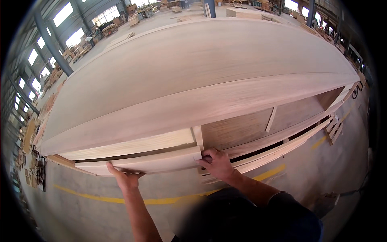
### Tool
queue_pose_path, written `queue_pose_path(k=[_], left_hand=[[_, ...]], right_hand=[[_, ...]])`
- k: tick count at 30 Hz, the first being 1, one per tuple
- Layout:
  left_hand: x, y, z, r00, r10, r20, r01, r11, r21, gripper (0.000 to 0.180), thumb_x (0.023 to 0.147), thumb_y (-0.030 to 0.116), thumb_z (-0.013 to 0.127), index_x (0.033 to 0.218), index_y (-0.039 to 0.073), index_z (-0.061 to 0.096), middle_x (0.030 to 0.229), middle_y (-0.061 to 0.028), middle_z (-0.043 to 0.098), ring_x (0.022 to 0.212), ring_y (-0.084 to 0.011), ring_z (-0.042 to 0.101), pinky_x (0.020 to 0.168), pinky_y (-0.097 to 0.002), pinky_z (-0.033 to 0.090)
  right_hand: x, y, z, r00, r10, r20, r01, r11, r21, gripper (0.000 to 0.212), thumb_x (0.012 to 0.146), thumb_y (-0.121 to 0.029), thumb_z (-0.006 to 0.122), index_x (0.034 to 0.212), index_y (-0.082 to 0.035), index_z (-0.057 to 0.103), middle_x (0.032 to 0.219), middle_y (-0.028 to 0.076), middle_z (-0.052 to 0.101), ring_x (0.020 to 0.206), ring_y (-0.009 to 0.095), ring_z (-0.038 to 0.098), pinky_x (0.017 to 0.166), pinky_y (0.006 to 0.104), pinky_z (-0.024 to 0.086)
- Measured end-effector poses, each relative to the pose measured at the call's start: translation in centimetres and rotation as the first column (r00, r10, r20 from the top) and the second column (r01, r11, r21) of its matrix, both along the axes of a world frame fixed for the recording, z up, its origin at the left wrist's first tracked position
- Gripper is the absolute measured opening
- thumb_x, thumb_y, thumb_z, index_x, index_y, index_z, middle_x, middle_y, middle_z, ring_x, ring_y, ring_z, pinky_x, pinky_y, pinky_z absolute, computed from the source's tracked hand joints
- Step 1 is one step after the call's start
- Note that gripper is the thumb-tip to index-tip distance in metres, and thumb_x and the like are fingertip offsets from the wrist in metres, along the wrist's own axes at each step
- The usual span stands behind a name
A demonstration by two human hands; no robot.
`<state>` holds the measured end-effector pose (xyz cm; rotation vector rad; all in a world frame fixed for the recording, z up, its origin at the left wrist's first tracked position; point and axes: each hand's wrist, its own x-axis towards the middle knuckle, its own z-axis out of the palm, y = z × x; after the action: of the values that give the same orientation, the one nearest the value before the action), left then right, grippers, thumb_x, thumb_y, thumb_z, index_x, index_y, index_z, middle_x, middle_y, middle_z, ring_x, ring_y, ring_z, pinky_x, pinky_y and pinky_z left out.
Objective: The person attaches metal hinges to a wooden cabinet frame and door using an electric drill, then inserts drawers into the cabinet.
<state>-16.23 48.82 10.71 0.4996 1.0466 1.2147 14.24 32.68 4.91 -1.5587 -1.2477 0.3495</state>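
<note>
A long pale wooden cabinet [209,56] stretches across the view. At its front left a drawer [161,159] stands slightly pulled out, with a dark gap behind the top edge of its front. My left hand [127,177] grips the drawer front from below, one finger up over its top edge. At the drawer's right end, beside the upright divider [197,137], my right hand [217,162] has its fingers curled against the corner. Whether a small thing is pinched there is too fine to make out.
Right of the divider is an open compartment [242,131] with a loose-looking wooden strip [271,119] inside. Slatted wood [274,151] sits below it, and a pallet [334,130] at the right. A yellow line [161,201] crosses the floor. Blue posts [52,44] and wood stacks stand behind.
</note>
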Motion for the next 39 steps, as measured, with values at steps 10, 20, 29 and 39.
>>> queue_pose_path(k=[10,20,29,39], left_hand=[[0.0,0.0,-0.7,1.0,-0.031,-0.001,0.031,1.0,-0.005,0.118,0.082,0.091,0.047,0.165,0.016,0.01,0.169,-0.0199,0.009,0.151,-0.048,0.02,0.102,-0.0826,0.031],[0.5,-2.7,-2.3,0.992,0.124,0.01,-0.124,0.992,0.012,0.117,0.08,0.096,0.044,0.164,0.019,0.018,0.167,-0.0161,0.02,0.147,-0.045,0.029,0.108,-0.0733,0.034],[0.3,-5.4,-9.8,0.949,0.036,0.312,-0.168,0.898,0.407,0.1,0.095,0.086,0.017,0.166,0.016,0.014,0.17,-0.0053,0.022,0.154,-0.0326,0.023,0.121,-0.0542,0.03],[11.9,-16.6,-14.7,0.732,0.358,0.58,-0.518,0.845,0.132,0.051,0.102,0.05,0.062,0.129,0.01,0.049,0.113,-0.0075,0.063,0.107,-0.0242,0.063,0.088,-0.0449,0.057]], right_hand=[[0.7,-0.6,-0.5,0.993,-0.003,0.114,-0.003,0.998,0.056,0.027,0.084,-0.017,0.085,0.1,-0.005,0.068,0.092,0.012,0.071,0.077,0.026,0.076,0.066,0.0341,0.061],[2.1,-1.2,-2.0,0.964,0.122,0.238,-0.082,0.982,-0.171,0.053,0.076,-0.034,0.091,0.107,-0.002,0.063,0.095,0.017,0.07,0.083,0.033,0.073,0.074,0.0421,0.059],[1.5,-1.3,0.5,0.726,0.576,0.375,-0.577,0.807,-0.124,0.053,0.071,-0.028,0.085,0.119,-0.01,0.071,0.119,0.015,0.069,0.105,0.033,0.069,0.084,0.045,0.058],[4.8,-8.5,5.6,0.584,0.811,-0.039,-0.811,0.581,-0.061,0.048,0.08,-0.016,0.081,0.124,-0.001,0.068,0.107,0.018,0.073,0.099,0.03,0.072,0.089,0.0392,0.058]])
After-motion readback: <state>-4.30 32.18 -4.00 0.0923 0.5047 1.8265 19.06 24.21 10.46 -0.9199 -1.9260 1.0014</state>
